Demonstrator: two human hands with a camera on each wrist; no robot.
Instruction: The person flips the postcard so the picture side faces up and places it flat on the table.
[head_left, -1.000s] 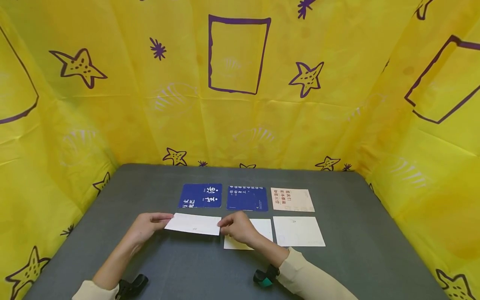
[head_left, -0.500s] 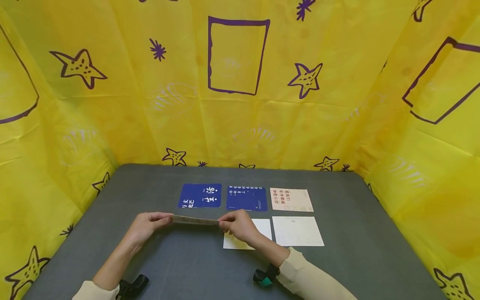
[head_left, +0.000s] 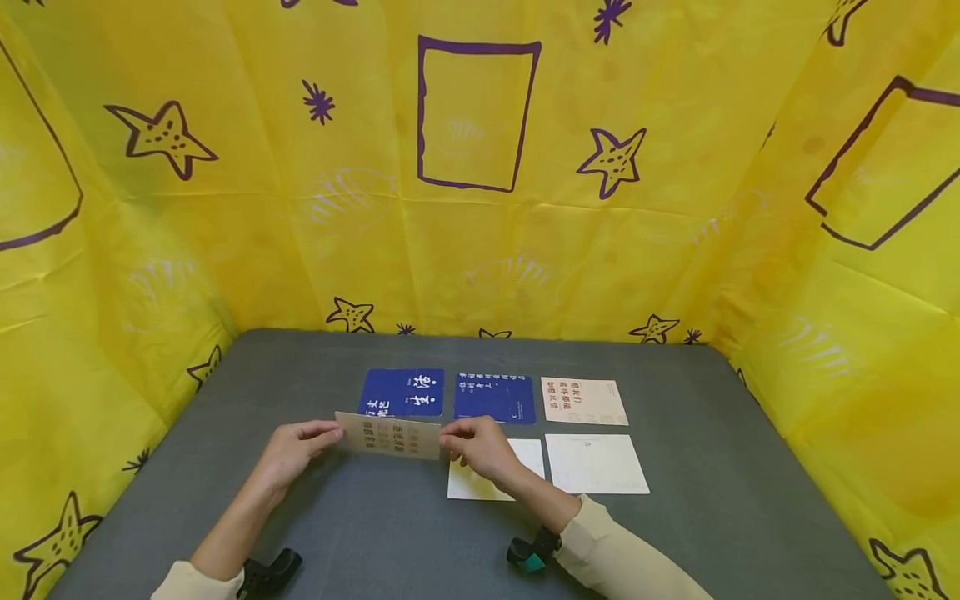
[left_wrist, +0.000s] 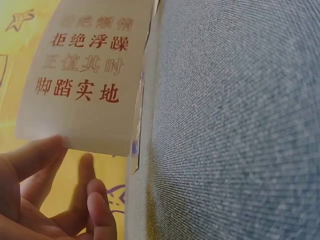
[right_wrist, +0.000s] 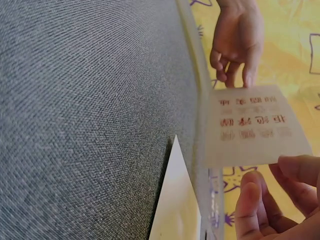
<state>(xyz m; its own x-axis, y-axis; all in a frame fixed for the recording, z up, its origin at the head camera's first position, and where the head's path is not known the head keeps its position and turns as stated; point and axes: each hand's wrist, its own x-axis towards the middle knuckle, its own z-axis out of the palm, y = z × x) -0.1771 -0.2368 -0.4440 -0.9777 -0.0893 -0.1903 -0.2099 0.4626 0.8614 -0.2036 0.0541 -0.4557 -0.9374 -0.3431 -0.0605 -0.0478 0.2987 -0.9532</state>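
A cream postcard (head_left: 387,437) with red and pale Chinese characters is held tilted above the table, its printed face toward me. My left hand (head_left: 292,454) pinches its left edge between thumb and fingers; the left wrist view shows the postcard (left_wrist: 82,75) above the fingertips. The right hand (head_left: 480,450) pinches the opposite edge, and in the right wrist view the postcard (right_wrist: 255,127) spans both hands. Beneath the right hand lies a white card (head_left: 528,457), partly covered by that hand.
Behind the held postcard lie a blue card (head_left: 405,390) with white characters, another blue card (head_left: 493,400) and a cream card (head_left: 585,400) in a row. A blank-looking white card (head_left: 596,462) is at the right. Yellow patterned cloth (head_left: 480,250) surrounds the grey table (head_left: 390,542).
The held postcard has turned over: its white side faced up a second ago, it was edge-on half a second ago, and its printed side shows now. Both hands stay nearly in place.
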